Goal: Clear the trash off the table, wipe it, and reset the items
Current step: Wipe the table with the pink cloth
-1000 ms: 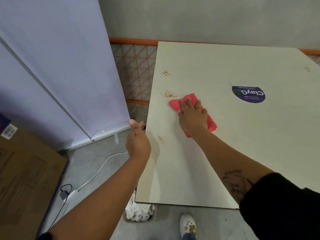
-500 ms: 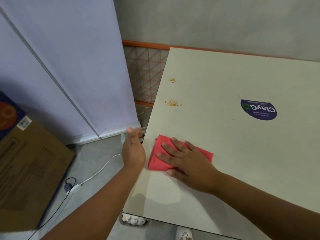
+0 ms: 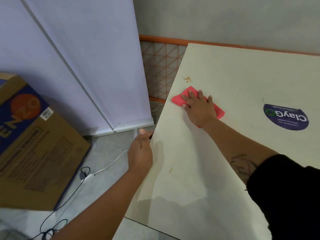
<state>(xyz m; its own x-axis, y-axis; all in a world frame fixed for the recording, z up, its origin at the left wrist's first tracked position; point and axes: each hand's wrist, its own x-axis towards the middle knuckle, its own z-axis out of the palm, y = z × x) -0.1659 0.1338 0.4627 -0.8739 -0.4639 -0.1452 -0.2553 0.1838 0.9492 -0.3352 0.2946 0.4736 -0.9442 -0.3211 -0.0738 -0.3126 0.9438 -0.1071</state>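
Beside the cream laminate table [image 3: 207, 187], a brown cardboard box [image 3: 39, 153] and a white cable [image 3: 110, 164] lie on the floor. The left hand [image 3: 141, 151] sits against the table's left edge, its fingers hidden, so I cannot tell whether they grip. Farther on, the right hand [image 3: 199, 110] presses spread, straight fingers [image 3: 191, 94] on a folded pink cloth [image 3: 178, 99], just short of a brown stain [image 3: 187, 79].
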